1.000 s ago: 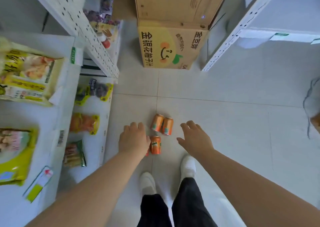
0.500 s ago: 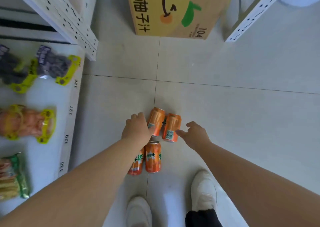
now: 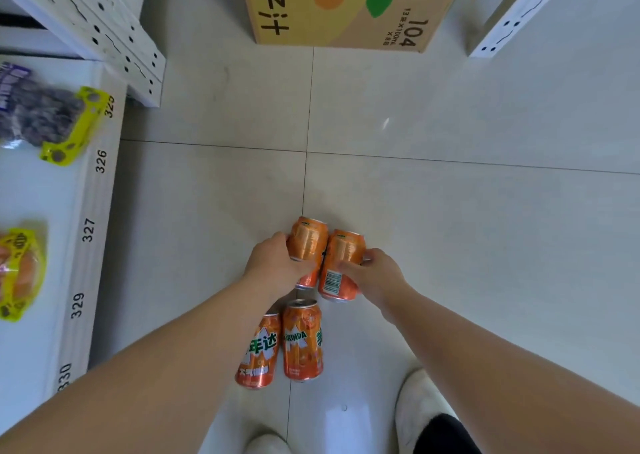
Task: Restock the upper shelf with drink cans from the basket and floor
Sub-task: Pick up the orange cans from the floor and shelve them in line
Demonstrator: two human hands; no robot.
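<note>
Several orange drink cans stand on the tiled floor in front of my feet. My left hand [image 3: 273, 266] is wrapped around the far left can [image 3: 309, 240]. My right hand [image 3: 375, 271] grips the far right can [image 3: 341, 266], thumb across its front by the barcode. These two cans touch each other. Closer to me stand two more orange cans, one [image 3: 259, 353] partly behind my left forearm and one [image 3: 303, 341] beside it, both untouched. No basket or upper shelf is in view.
A low white shelf [image 3: 79, 245] with snack bags and number labels runs along the left. Its white perforated upright [image 3: 114, 41] stands at upper left. A cardboard juice carton [image 3: 339, 6] sits ahead on the floor. Another white upright [image 3: 512, 13] is at upper right. My white shoes [image 3: 420, 408] are below.
The camera has come lower and closer to the floor. Both hands reached forward and closed on the two far cans, which they were only touching half a second ago.
</note>
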